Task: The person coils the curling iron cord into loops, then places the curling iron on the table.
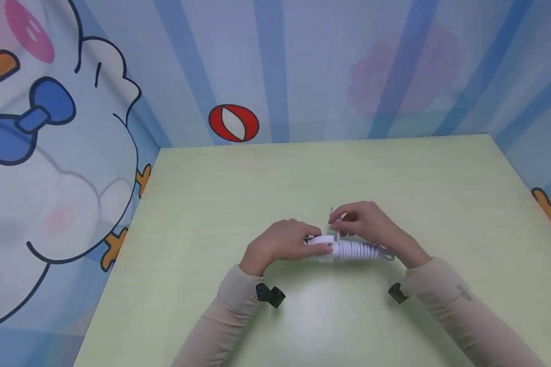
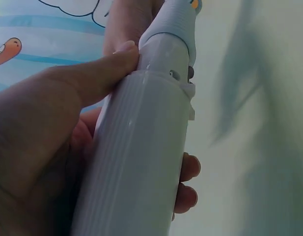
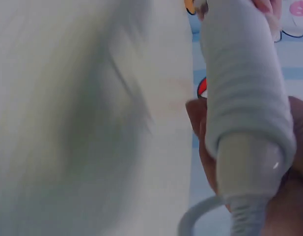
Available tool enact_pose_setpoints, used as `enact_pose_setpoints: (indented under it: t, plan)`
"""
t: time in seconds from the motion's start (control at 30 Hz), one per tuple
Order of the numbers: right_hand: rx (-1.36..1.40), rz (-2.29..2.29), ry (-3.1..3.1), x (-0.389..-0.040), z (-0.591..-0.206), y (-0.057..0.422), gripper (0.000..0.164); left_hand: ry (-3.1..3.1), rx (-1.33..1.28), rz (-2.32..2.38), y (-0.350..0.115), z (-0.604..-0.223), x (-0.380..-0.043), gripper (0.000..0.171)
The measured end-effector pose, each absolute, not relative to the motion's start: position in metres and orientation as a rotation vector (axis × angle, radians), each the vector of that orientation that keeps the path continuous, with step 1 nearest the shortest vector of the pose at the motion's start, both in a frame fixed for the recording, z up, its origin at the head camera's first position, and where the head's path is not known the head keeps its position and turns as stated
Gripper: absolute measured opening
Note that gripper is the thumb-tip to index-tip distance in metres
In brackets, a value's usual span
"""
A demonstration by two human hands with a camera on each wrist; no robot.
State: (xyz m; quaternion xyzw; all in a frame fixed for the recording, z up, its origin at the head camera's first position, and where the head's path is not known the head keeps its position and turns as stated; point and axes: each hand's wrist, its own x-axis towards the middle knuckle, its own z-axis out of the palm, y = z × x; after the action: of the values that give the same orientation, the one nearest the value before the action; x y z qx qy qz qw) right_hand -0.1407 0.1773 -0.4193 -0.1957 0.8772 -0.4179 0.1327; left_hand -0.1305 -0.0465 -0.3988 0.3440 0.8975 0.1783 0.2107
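Observation:
A white cylindrical appliance [image 2: 141,152] with ribbed sides lies across in front of me, its kind not clear. My left hand [image 1: 280,240] grips its left part, thumb along the near side and fingertips showing beyond it in the left wrist view. White cord [image 1: 358,250] is wound in close turns around the right part. Above the inner end of these turns, my right hand [image 1: 367,221] pinches a short upright length of white cord [image 1: 337,235]. In the right wrist view the wound cord [image 3: 247,103] hides part of that hand.
A small cord loop [image 1: 388,256] hangs out at the appliance's right end. Under both hands spreads a pale green tabletop [image 1: 202,204]. Printed cartoon walls [image 1: 303,66] stand behind and at the sides. Dark camera mounts [image 1: 270,295] sit at both wrists.

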Motion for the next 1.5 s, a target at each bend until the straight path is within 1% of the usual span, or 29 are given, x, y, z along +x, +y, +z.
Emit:
enact_pose_setpoints:
  t: [0.17,0.33,0.77,1.03,1.5]
  plan:
    - [-0.453,-1.098,2.690,-0.136,-0.428,0.167,0.010,2.489,0.923,0.475,-0.045,-0.411,-0.133,0.041]
    - [-0.366,-1.060,2.771,-0.133,-0.435,0.162,0.007,2.462,0.879,0.458,-0.043,-0.416,-0.137,0.041]
    - [-0.306,-1.013,2.876,-0.139,-0.449,0.160,0.008,2.449,0.813,0.441,-0.035,-0.426,-0.149,0.037]
    - [-0.288,-0.985,2.911,-0.143,-0.451,0.162,0.007,2.436,0.909,0.514,-0.031,-0.434,-0.156,0.036]
    - [-0.303,-0.964,2.942,-0.147,-0.452,0.162,0.009,2.462,0.874,0.458,-0.029,-0.433,-0.158,0.035]
